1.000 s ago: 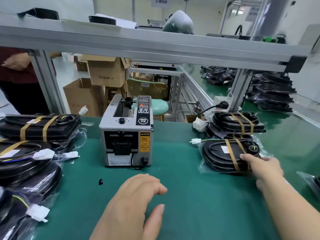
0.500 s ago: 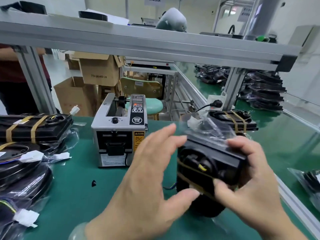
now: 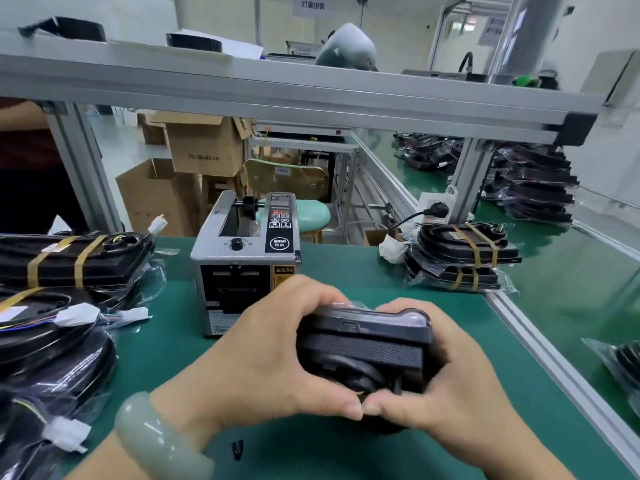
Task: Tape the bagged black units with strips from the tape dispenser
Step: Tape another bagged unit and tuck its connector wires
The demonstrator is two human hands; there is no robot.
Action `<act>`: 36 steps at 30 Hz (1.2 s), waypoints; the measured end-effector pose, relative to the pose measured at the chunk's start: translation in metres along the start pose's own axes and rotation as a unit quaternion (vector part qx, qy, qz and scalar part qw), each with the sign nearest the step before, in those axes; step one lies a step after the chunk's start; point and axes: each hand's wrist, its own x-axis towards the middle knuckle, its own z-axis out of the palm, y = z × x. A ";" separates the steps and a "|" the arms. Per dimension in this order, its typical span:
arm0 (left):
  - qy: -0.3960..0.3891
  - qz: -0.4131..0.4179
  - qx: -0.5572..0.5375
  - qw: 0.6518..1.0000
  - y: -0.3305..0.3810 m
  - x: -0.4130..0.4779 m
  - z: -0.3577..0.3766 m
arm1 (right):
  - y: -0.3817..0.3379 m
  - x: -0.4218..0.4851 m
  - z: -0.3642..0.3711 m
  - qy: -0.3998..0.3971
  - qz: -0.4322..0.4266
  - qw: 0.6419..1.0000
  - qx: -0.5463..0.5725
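Both hands clasp the black plastic unit in its clear glossy bag [image 3: 363, 344] at 6 o'clock on the green mat [image 3: 346, 455], left hand [image 3: 263, 362] and right hand [image 3: 446, 372] wrapped around opposite ends, thumbs meeting beneath. It looks rigid and light; the slick film may slide, so gripping the hard edges suits. Half a second ago the left hand was spread open. The grey tape dispenser [image 3: 242, 258] stands at 12 o'clock.

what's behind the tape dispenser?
Directly behind the tape dispenser, past the table edge: a mint-green stool and a gold-backed chair, cardboard boxes to their left. The dispenser body hides the table edge and the stool's legs behind it.
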 end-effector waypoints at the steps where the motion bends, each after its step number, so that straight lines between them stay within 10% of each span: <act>1: -0.009 -0.011 -0.049 0.999 -0.003 -0.005 -0.002 | 0.000 0.004 -0.001 0.003 0.002 1.000 0.006; 4: 0.095 -0.119 -0.267 0.952 -0.014 -0.016 -0.007 | -0.002 0.015 -0.006 0.031 0.003 0.999 0.022; 7: 0.272 -0.321 -0.362 0.832 -0.038 -0.015 -0.010 | 0.000 0.016 0.006 0.115 -0.010 0.993 -0.033; 13: 0.295 -0.466 -0.484 0.679 -0.066 -0.008 -0.016 | 0.019 0.006 0.037 0.149 -0.095 0.956 -0.236; 36: 0.324 -0.502 -0.451 0.663 -0.062 0.026 -0.017 | 0.022 0.003 0.031 0.162 -0.085 0.962 -0.204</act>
